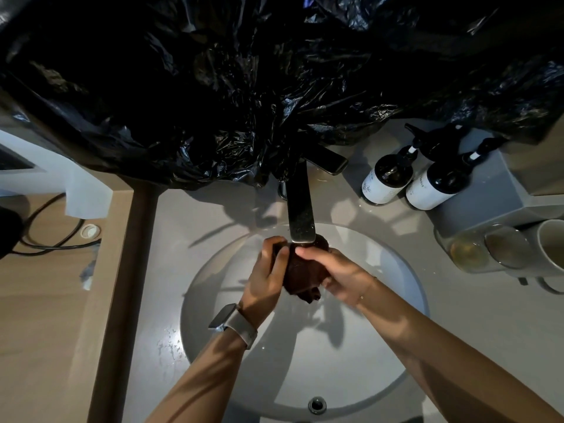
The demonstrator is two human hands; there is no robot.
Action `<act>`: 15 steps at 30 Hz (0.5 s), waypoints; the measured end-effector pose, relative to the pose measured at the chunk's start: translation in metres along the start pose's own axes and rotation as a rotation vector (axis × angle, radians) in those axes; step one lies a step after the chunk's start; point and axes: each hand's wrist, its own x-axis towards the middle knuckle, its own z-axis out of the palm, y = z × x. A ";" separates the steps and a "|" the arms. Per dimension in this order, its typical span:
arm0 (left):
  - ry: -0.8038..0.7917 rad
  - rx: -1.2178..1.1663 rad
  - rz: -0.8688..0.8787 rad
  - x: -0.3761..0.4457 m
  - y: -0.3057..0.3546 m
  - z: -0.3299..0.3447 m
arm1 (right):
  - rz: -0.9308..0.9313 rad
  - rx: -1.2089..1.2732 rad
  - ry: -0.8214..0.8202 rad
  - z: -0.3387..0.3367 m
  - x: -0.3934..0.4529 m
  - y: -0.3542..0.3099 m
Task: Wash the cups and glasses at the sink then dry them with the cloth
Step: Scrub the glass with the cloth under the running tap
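1. The cloth (300, 274), dark brown and bunched, sits directly under the tip of the tap (300, 209), over the far half of the sink (406, 270). Both hands hold it. Its long axis runs from the tap's mouth down toward the person, with a loose tail hanging out below the hands.
2. The left hand (265, 277) is closed on the cloth's left side, thumb pressed across the top. The right hand (335, 273) is closed on the right side, fingertips meeting the cloth just below the spout.
3. The cups and glasses lie to the right, well apart from the hands, on the counter beside a grey tray (488, 190). The right hand is the nearer one, so reaching for them looks like its job.
4. Count there: two glasses (470, 253) standing side by side, and one white mug (549, 244) partly cut off at the frame edge. More may sit beyond the edge; I cannot tell.
5. Two pump bottles (384, 178) stand on the tray behind them.
6. One tap, one basin, one drain (317, 404).
7. Whether water is running I cannot tell.
8. One watch (227, 319) on the left wrist; black plastic sheeting (244, 87) covers the wall above.
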 end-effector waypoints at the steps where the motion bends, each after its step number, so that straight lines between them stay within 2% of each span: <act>1: -0.010 -0.110 -0.038 0.001 0.007 -0.001 | -0.026 -0.025 -0.003 0.001 -0.003 -0.001; 4: -0.124 -0.300 -0.349 0.009 0.024 -0.008 | -0.126 -0.153 -0.067 0.001 -0.007 0.003; 6: -0.149 -0.282 -0.412 0.010 0.029 -0.011 | -0.150 -0.217 -0.138 0.003 -0.008 0.006; 8: -0.053 -0.143 -0.317 0.010 0.027 -0.007 | -0.150 -0.214 -0.102 0.003 -0.007 0.006; 10: 0.020 -0.069 -0.183 0.003 0.019 -0.001 | -0.108 -0.069 -0.045 0.004 -0.007 0.002; 13: -0.005 -0.043 -0.032 -0.004 0.014 0.002 | -0.050 0.109 -0.041 0.002 -0.009 -0.002; 15: -0.035 -0.139 -0.127 -0.001 0.019 -0.003 | -0.107 0.014 -0.069 0.000 -0.012 0.000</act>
